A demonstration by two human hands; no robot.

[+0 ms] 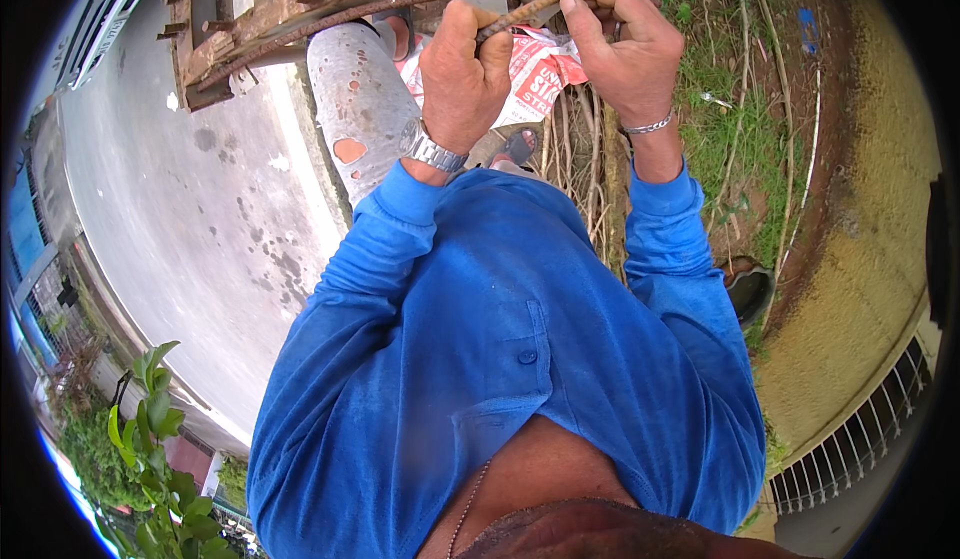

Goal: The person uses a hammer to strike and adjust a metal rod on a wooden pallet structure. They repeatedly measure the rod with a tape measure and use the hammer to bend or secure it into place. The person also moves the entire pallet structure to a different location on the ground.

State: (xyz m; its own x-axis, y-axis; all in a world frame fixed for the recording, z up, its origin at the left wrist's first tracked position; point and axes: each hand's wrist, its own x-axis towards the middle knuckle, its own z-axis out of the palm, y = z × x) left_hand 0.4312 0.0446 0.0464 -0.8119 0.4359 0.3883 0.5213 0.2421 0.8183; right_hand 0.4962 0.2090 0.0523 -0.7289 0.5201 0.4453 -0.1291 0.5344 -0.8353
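A short, rust-brown ribbed steel bar (522, 14) slants up to the right between my hands. My left hand (465, 74) grips its lower end between thumb and curled fingers. Around the bar's upper part, my right hand (625, 49) is closed, thumb and fingers pinching. Something small and white shows at the right thumb tip; I cannot tell whether it is the nail or a held piece. Just beyond both hands lies a rough wooden bench (270, 9) with short metal pegs, and a longer rusty bar (330, 21) runs along its near edge.
Below the hands lies a red-and-white sack (535, 74). My knee in torn grey trousers (350, 94) is beside the bench. Thin sticks (585, 159), grass and a yellow wall (860, 259) are at right. Concrete pavement (190, 209) and a leafy plant (155, 439) lie left.
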